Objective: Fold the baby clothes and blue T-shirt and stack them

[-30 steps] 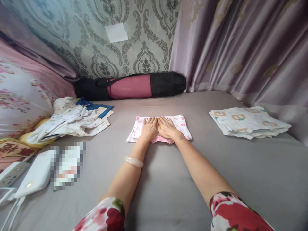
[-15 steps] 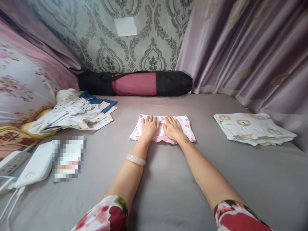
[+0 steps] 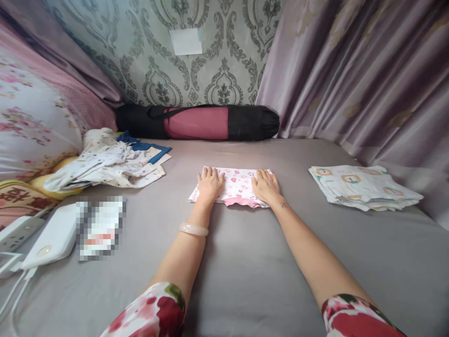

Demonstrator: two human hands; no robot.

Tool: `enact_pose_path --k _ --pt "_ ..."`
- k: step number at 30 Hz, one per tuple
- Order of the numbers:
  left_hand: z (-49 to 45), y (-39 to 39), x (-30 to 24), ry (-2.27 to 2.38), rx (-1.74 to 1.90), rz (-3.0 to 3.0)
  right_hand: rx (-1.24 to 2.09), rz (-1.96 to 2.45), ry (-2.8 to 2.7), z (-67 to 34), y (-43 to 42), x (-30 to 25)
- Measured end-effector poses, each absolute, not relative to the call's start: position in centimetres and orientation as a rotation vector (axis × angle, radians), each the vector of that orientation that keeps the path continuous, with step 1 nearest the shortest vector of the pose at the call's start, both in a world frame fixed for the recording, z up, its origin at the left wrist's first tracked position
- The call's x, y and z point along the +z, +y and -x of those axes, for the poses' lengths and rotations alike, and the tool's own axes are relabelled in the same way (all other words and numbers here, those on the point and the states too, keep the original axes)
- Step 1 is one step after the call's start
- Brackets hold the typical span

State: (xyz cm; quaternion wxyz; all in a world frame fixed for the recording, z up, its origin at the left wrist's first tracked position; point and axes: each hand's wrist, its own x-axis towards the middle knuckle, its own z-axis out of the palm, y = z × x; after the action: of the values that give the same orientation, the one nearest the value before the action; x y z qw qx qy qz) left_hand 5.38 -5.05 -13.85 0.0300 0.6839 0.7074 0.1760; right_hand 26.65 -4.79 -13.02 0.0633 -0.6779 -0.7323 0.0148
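A folded white garment with a pink print (image 3: 238, 183) lies flat on the grey sheet in front of me, its pink ribbed edge facing my body. My left hand (image 3: 210, 184) rests palm down on its left part, fingers stretched out. On the right part, my right hand (image 3: 265, 187) lies flat in the same way, fingers extended. The middle of the garment shows between the two hands. Neither hand grips the cloth.
Folded white printed cloths (image 3: 365, 187) are stacked at the right. Rumpled white clothes (image 3: 115, 161) lie at the left, near a white power bank (image 3: 52, 238) and a power strip (image 3: 21, 231). A rolled mat in a black bag (image 3: 196, 122) lies along the wall.
My hands have moved apart across the garment, the left one leftward and the right one rightward, both staying flat. More of the print shows between them.
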Motion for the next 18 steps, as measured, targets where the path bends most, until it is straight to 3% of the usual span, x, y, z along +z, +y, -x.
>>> enact_pose_path --k 18 --pt "-3.1 -5.0 -13.0 2.208 0.416 -2.027 0.235 2.148 -2.065 -29.9 -4.5 -12.6"
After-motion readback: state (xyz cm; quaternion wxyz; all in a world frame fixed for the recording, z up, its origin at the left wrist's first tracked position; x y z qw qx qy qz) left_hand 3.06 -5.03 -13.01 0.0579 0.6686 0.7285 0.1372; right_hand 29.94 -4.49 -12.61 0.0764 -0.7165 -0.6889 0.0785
